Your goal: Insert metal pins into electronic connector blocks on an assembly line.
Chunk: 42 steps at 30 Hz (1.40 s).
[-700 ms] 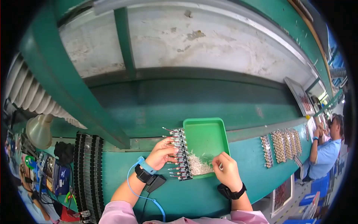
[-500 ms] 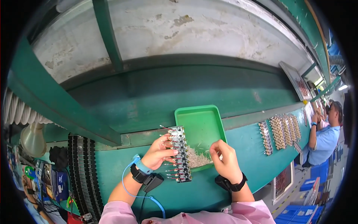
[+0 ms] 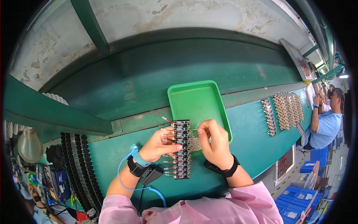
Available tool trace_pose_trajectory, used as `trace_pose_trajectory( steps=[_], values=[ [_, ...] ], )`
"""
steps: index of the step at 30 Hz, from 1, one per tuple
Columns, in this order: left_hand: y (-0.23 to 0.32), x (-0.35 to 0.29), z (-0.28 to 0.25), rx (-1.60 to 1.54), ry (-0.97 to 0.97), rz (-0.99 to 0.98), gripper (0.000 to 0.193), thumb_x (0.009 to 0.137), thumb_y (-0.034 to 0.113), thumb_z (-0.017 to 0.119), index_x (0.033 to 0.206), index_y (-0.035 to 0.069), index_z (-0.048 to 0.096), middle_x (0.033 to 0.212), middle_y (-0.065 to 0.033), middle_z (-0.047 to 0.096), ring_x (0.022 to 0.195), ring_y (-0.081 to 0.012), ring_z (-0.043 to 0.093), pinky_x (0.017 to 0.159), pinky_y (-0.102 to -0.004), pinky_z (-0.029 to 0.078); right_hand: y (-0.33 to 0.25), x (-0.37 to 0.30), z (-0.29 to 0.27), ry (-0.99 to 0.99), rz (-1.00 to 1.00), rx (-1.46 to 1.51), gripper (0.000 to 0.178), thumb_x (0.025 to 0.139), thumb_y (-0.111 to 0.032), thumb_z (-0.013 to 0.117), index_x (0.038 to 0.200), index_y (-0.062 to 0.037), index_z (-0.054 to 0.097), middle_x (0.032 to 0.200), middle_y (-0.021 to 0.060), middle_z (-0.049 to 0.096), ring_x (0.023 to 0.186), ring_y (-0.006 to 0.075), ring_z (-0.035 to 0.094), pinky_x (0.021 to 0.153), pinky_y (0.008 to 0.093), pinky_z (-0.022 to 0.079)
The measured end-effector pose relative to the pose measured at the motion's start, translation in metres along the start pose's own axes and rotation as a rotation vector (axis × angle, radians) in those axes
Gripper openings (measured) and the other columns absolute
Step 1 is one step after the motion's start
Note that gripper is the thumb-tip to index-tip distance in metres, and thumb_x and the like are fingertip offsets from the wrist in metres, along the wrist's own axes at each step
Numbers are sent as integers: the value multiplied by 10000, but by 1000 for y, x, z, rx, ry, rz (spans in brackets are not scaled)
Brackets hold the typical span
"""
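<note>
A long dark circuit board strip [image 3: 182, 160] stands lengthwise in front of me, with short red and black wires sticking out along its left side. My left hand [image 3: 153, 148] holds it, thumb on its face near the middle and the other fingers partly hidden behind. My right hand [image 3: 217, 145] is in a pinch close to the strip's upper right edge, with a thin pale sliver by its fingertips. What it grips is too small to name. Beyond lies a green tray [image 3: 194, 100] with a heap of thin pale pieces [image 3: 195, 144] at its near end.
Black segmented strips [image 3: 78, 164] lie on the left of the green bench [image 3: 250, 149]. Rows of tan parts [image 3: 285, 112] and a separate strip of small parts [image 3: 268, 117] lie at the right. A co-worker [image 3: 324, 123] in blue sits beyond them. A blue cord [image 3: 120, 168] runs from my left wrist.
My right hand has come from above the tray's near right corner to beside the strip, fingers still pinched. My left hand keeps its hold. The whole view has shifted a little.
</note>
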<state>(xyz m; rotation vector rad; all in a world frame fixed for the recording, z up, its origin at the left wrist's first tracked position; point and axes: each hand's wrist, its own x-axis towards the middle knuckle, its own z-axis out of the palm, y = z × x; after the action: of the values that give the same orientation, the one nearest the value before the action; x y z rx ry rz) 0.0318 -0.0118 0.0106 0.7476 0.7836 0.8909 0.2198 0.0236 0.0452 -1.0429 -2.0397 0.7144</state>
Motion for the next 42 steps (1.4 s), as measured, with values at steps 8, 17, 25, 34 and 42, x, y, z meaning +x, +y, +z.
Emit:
trace_pose_trajectory(
  steps=[8,17,25,34,42],
  values=[
    [1,1,0,39,-20,8,419,731,-3,630,1118,39,475,878,-4,573,691,-43,523,500,-171,446,6,2,1,28,-35,5,66,802,40,519,836,10,470,663,76,523,522,152,501,498,243,405],
    [-4,4,-1,78,-29,39,430,734,15,637,1133,34,478,918,-30,583,682,-56,533,484,-172,436,9,2,3,18,-14,-31,126,743,48,545,823,-22,477,647,125,535,544,301,521,476,350,404],
    [-5,4,-4,93,-37,23,418,736,40,650,1120,37,486,947,-39,575,697,-72,545,481,-176,445,6,2,3,17,-44,-114,129,732,45,546,807,-30,474,636,119,529,540,302,518,472,357,402],
    [-4,4,-2,115,-49,21,405,737,51,656,1106,36,489,921,-27,578,684,-61,538,477,-174,441,6,2,3,23,-83,-195,133,717,32,559,788,-36,470,619,104,520,529,289,516,465,356,406],
    [-2,3,0,147,-36,20,434,728,-8,632,1131,26,475,916,-40,601,705,-64,545,510,-190,452,5,2,2,40,-99,-270,155,689,29,574,773,-40,464,598,95,512,509,274,512,448,351,398]
  ],
)
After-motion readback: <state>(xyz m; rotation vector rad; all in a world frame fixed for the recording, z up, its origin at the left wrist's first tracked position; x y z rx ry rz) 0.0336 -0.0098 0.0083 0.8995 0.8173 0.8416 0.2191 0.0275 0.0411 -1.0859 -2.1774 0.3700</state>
